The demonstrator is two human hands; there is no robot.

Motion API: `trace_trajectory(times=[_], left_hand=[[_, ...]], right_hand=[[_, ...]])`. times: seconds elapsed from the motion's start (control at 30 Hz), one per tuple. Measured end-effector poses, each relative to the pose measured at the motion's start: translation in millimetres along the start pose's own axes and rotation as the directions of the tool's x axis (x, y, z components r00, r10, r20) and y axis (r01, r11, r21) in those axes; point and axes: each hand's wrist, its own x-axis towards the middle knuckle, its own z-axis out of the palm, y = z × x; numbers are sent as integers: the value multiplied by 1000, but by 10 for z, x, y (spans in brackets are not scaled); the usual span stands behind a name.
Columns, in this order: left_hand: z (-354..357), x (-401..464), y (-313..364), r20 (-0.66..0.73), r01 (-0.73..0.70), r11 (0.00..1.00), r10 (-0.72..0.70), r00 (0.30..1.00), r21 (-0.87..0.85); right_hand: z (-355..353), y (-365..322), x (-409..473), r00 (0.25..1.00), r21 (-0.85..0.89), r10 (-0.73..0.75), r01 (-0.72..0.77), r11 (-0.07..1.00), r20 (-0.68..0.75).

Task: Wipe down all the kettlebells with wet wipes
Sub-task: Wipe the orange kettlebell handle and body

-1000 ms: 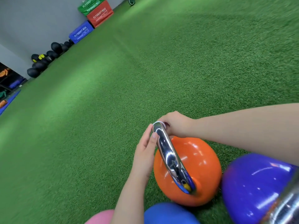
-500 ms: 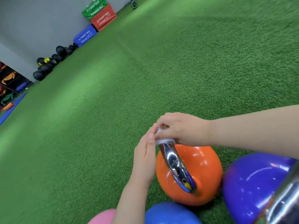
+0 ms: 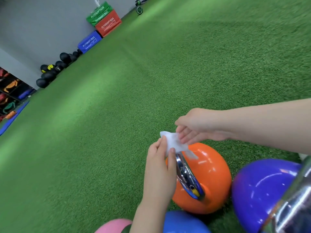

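Head view: left hand (image 3: pixel 159 167) pinches thin white wet wipe (image 3: pixel 173 142) over the chrome handle (image 3: pixel 186 177) of the glossy orange kettlebell (image 3: pixel 212 175), which sits on green turf (image 3: pixel 117 115). Right hand (image 3: pixel 196 128) has loose, straight fingers touching the wipe. Wipe looks limp, light, tearable. Bell likely heavy, slick; grab it by the handle top, not the body.
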Motion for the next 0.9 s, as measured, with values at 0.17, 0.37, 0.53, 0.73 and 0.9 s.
trace_trajectory(times=[0.17,0.37,0.53,0.73,0.9], left_hand=[[54,-81,-20,-91,12,993,-24,996,-120],[67,-36,-134,-133,85,966,-120,984,-242],[43,-8,-200,-181,119,975,-153,972,-190],[-1,-2,-223,-234,180,967,-219,947,-179],[13,2,-243,-221,177,971,-211,952,-161]], right_hand=[[242,41,74,975,147,110,-140,979,194],[414,-1,420,899,240,371,-423,874,235],[464,-112,553,884,154,439,-461,874,161],[632,138,185,994,174,103,-94,980,-46],[632,538,-86,996,226,-60,44,973,65]])
